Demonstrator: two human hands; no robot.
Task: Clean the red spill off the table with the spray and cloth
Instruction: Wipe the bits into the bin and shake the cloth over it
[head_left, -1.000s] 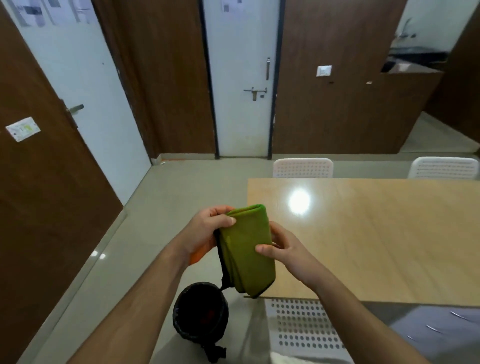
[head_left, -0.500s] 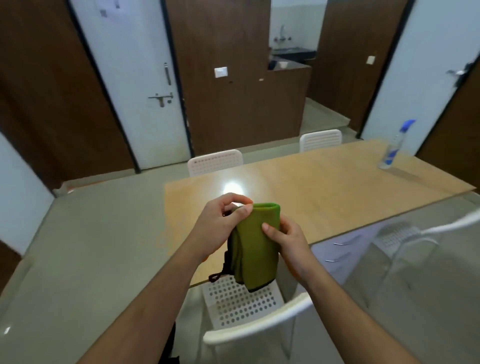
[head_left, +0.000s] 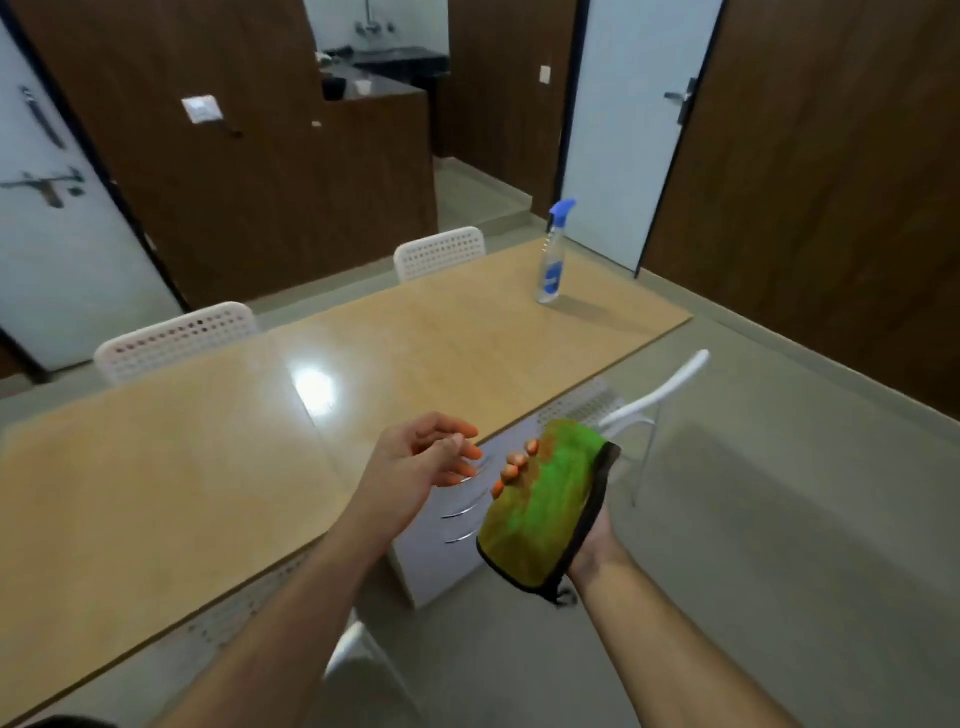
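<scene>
A folded green cloth (head_left: 545, 504) with a dark edge lies across my right hand (head_left: 511, 467), whose fingertips curl over its left side; most of that hand is hidden beneath it. My left hand (head_left: 421, 457) hovers just left of the cloth, fingers apart and holding nothing, near the table's front edge. A clear spray bottle (head_left: 553, 254) with a blue nozzle stands upright at the far right end of the long wooden table (head_left: 208, 467). No red spill shows on the tabletop.
Two white perforated chairs (head_left: 176, 338) (head_left: 440, 252) stand behind the table, and another white chair (head_left: 654, 395) sits at its near right side. A grey drawer unit (head_left: 457, 530) stands under the table. Doors and brown panels line the room.
My left hand has let go of the cloth and opened. The right hand now holds the cloth alone, lower and to the right. The view has swung right, bringing the spray bottle closer to centre.
</scene>
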